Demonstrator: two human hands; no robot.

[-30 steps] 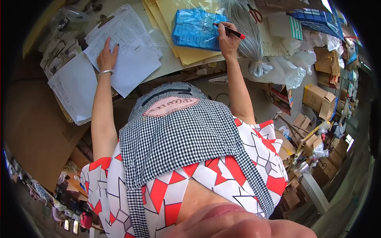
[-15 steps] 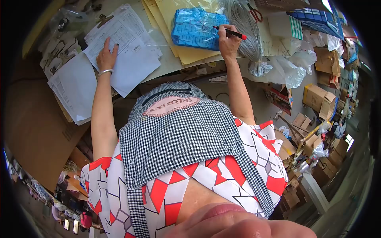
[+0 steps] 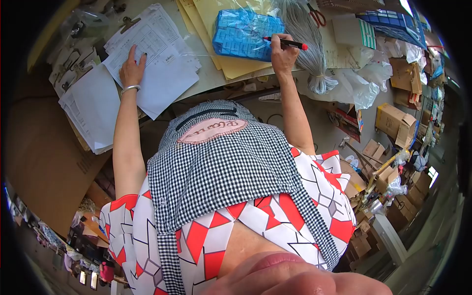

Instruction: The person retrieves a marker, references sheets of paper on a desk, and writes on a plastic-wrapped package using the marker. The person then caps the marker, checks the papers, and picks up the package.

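Note:
My left hand (image 3: pixel 132 70) rests on printed sheets (image 3: pixel 164 73), its index finger stretched out over the printed rows. A binder clip (image 3: pixel 130 23) grips the top of the stack. Held in my right hand (image 3: pixel 283 58) is a black marker pen with a red end (image 3: pixel 293 44), its tip pointing left over the blue pack. That pack (image 3: pixel 236 37) is made up of small blue blocks or boxes in clear plastic, lying on yellow envelopes or card (image 3: pixel 246 70). A bundle of grey cords or wires (image 3: pixel 314 59), tied near its end, lies just right of my right hand.
Red-handled scissors (image 3: pixel 317 18) lie beyond the cord bundle. A white and green box (image 3: pixel 351 32) and plastic bags (image 3: pixel 359 86) are at the right. More papers (image 3: pixel 91 105) hang over the table's left front edge. Cardboard boxes (image 3: pixel 393 123) stand on the floor at right.
My right hand and the marker have shifted very slightly, the pen lying a little flatter. The left hand stays on the sheets, almost unmoved.

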